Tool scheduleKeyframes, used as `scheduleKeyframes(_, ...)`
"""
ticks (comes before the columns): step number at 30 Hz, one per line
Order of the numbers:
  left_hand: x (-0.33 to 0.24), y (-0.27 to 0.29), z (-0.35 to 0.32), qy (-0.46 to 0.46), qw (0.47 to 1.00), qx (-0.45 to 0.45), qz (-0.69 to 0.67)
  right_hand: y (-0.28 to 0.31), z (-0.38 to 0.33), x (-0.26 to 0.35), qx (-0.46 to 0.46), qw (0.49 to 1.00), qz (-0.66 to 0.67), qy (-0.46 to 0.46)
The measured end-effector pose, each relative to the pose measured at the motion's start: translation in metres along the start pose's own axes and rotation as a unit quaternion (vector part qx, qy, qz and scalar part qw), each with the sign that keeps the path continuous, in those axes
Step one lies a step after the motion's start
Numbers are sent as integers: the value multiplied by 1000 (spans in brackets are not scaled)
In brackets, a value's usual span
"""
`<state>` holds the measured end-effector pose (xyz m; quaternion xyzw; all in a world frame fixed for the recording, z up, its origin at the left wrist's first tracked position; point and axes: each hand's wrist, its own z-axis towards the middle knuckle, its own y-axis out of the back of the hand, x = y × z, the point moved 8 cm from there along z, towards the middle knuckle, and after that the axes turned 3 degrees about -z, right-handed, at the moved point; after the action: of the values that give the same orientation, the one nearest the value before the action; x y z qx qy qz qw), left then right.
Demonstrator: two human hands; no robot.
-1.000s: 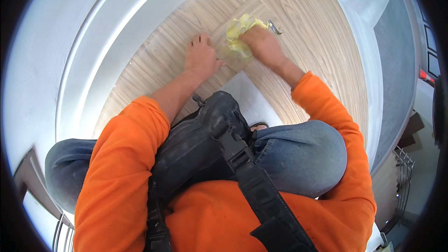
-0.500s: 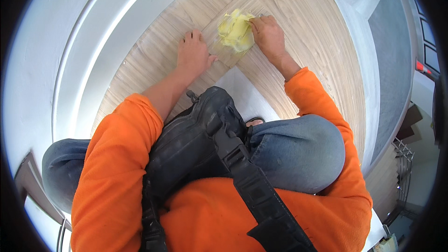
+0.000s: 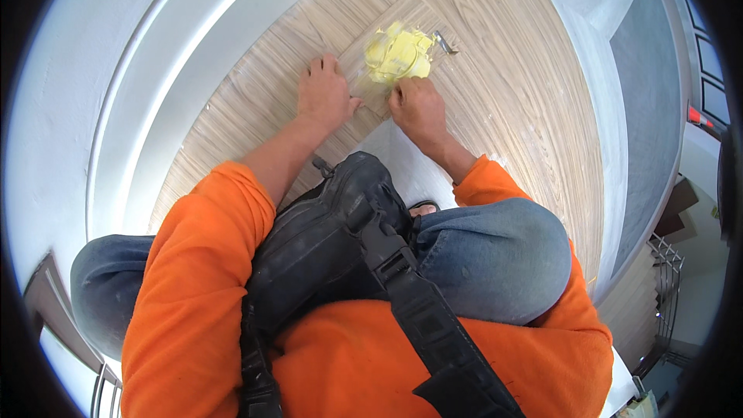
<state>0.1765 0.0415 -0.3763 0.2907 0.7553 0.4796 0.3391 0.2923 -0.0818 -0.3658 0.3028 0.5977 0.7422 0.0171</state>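
Observation:
A mound of pale yellow paste, ridged and smeared, lies on a wood-grain surface. My right hand is at its near edge with the fingers pinched together. Whatever is between those fingertips, if anything, is hidden. To the left of the paste, my left hand rests on the wood-grain surface, thumb held apart from the fingers and nothing in it. A small dark metallic piece lies just beyond the paste's right side.
A white stepped ledge curves along the left. My bent knee in jeans and a black strapped bag are close below my hands. At the right are a grey panel with a white border and a metal railing.
My right hand has moved from the paste's right side toward me to its near edge, uncovering the dark metallic piece. The paste's surface looks reshaped. My left hand has barely moved.

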Motion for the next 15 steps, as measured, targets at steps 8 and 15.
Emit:
scheduleKeyframes(8,-2,-3,3,-12,1000,-11,-26,12,26,-35,-15,1000,-19,-1)
scheduleKeyframes(15,4,-9,1,2,999,9,-34,29,81,-58,51,988,101,-100)
